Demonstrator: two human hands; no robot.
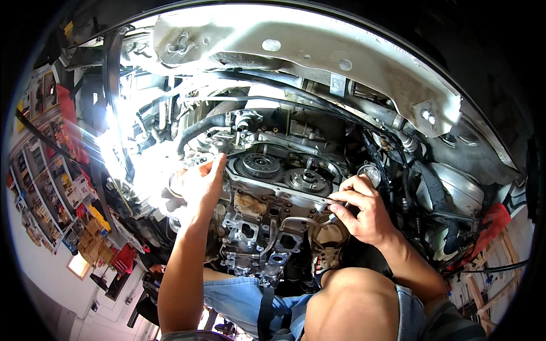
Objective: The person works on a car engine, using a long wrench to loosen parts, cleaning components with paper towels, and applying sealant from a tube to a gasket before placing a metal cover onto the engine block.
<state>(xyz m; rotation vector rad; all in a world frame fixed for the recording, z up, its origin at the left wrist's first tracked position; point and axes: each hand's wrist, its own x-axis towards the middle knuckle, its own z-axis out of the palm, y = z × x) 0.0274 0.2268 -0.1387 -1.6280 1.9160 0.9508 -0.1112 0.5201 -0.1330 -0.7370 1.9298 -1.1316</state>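
Observation:
An opened engine fills the middle, with two toothed camshaft gears, one on the left point(261, 166) and one on the right point(307, 181), inside a metal housing point(273, 188). At the housing's left end is my left hand point(200, 184), fingers bent and partly lost in glare; whatever they grip is washed out. By the right end, my right hand point(364, 209) is closed in a pinch, thumb and forefinger around something small and shiny that I cannot make out. A round metal piece point(370, 174) shows just beyond its knuckles.
A ribbed hose point(202, 129) and dark cables point(364, 119) cross behind the engine, below a pale metal panel point(307, 45). Harsh light whitens the left side. My shoe point(329, 241) and bare knee point(352, 295) are close in front. Shelves point(42, 187) line the far left.

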